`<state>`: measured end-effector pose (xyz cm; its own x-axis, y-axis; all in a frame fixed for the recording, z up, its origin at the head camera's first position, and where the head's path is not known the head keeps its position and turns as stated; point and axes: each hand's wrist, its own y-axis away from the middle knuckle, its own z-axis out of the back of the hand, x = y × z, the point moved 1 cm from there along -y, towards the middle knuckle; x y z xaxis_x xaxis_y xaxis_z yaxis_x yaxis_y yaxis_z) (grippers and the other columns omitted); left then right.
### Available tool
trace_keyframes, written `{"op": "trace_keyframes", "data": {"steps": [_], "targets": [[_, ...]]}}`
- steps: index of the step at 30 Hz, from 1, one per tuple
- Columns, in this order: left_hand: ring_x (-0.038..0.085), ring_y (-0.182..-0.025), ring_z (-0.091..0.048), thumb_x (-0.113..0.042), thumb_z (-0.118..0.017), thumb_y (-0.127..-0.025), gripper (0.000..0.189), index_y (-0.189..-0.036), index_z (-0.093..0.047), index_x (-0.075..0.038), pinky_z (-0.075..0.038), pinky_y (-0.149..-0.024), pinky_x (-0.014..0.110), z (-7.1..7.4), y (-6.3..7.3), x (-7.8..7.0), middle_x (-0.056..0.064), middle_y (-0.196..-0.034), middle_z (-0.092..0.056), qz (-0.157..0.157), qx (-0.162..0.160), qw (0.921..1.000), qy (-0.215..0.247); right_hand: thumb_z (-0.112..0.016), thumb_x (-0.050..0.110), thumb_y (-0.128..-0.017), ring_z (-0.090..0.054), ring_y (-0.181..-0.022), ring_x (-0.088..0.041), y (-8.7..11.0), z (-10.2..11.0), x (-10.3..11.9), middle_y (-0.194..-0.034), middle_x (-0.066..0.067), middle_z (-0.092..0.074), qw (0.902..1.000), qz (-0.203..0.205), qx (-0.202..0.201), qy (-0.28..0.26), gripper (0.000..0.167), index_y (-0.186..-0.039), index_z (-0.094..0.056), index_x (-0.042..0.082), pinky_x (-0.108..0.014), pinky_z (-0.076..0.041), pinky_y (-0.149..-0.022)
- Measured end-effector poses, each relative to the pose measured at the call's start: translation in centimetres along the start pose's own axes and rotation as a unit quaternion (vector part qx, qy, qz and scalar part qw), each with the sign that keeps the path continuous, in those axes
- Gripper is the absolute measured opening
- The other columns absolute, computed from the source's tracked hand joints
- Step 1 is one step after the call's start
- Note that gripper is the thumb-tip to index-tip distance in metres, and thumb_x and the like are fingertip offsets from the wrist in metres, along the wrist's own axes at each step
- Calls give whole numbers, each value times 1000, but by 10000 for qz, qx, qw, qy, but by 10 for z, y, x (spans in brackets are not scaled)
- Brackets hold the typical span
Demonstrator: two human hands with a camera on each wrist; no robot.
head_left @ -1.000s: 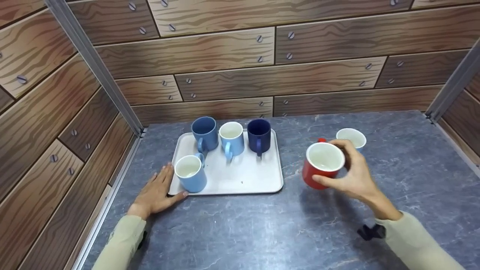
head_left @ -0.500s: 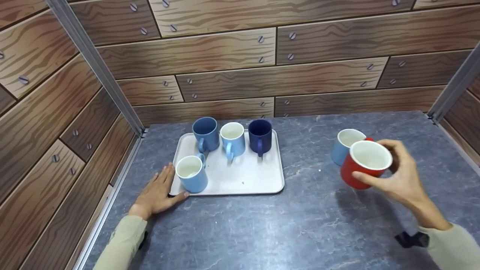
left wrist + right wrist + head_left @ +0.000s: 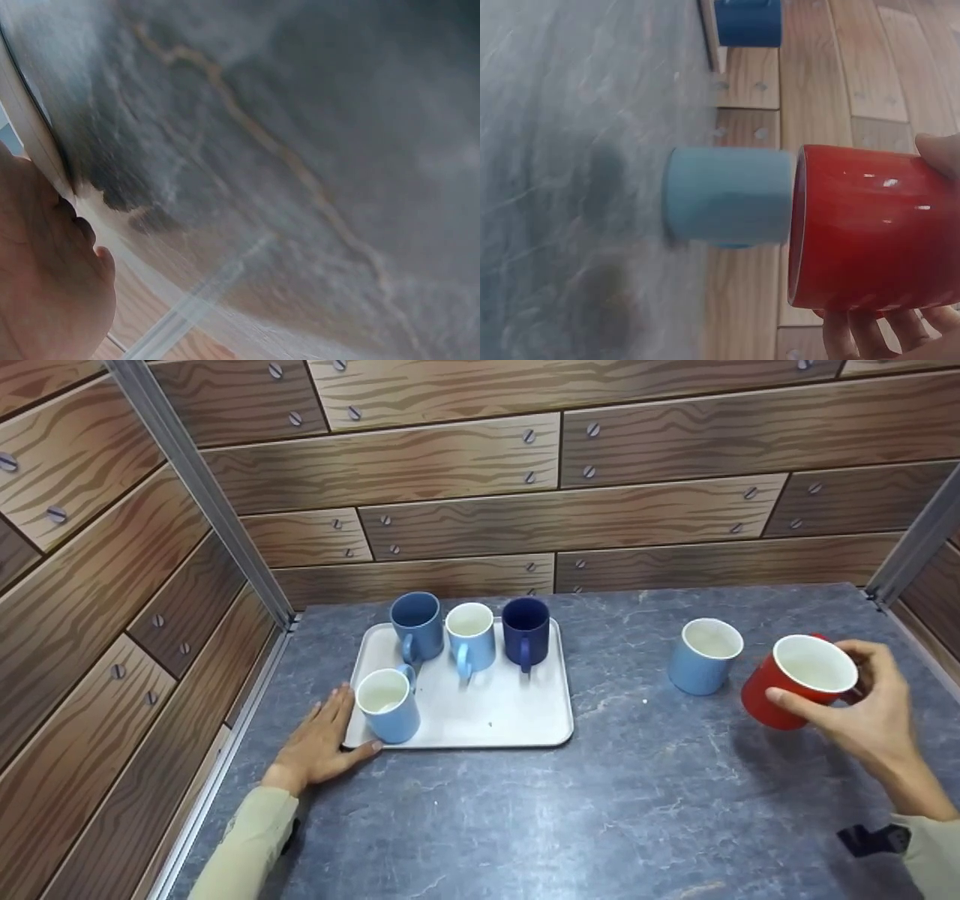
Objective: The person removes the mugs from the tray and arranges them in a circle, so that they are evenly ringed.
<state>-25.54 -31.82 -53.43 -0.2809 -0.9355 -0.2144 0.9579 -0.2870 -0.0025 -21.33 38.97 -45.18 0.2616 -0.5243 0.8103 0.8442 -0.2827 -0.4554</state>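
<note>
My right hand (image 3: 874,716) grips a red mug (image 3: 780,694) with a white inside, thumb on its near side. The mug is tilted and held above the table, as the right wrist view confirms. Just left of it a light blue mug (image 3: 701,664) stands upright on the table. My left hand (image 3: 315,746) lies flat with straight fingers at the left edge of a white tray (image 3: 495,720), its thumb by the front corner. Nearest to it on the tray is a light blue mug (image 3: 391,712).
Along the tray's back stand a medium blue mug (image 3: 418,630), another light blue mug (image 3: 472,641) and a dark blue mug (image 3: 526,634). Wood-patterned walls (image 3: 465,525) enclose the grey marbled table (image 3: 525,825) at the back and sides.
My right hand has carried the red mug rightward, past the standing light blue mug, which is now fully uncovered. The left hand and the tray stay in place.
</note>
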Motion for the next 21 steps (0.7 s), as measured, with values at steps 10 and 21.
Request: {"op": "trace_keyframes", "data": {"steps": [10, 21], "targets": [[44, -163, -19, -73, -57, -97, 113, -168, -18, 6, -19, -133, 60, 0, 3, -1, 26, -176, -18, -12, -47, 10000, -28, -99, 12, -72, -53, -96, 7, -14, -10, -42, -111, 17, -52, 9966, -575, 183, 553, 74, -130, -53, 15, -1, -40, -80], [42, -164, -18, -73, -58, -97, 113, -168, -17, 5, -19, -134, 59, 0, 0, -1, 25, -176, -18, -4, -13, 10000, -26, -100, 29, -73, -44, -96, 1, -21, -24, -58, -126, -10, -53, 9881, -835, 444, 1217, 93, -141, -45, -4, -13, -37, -78]]}}
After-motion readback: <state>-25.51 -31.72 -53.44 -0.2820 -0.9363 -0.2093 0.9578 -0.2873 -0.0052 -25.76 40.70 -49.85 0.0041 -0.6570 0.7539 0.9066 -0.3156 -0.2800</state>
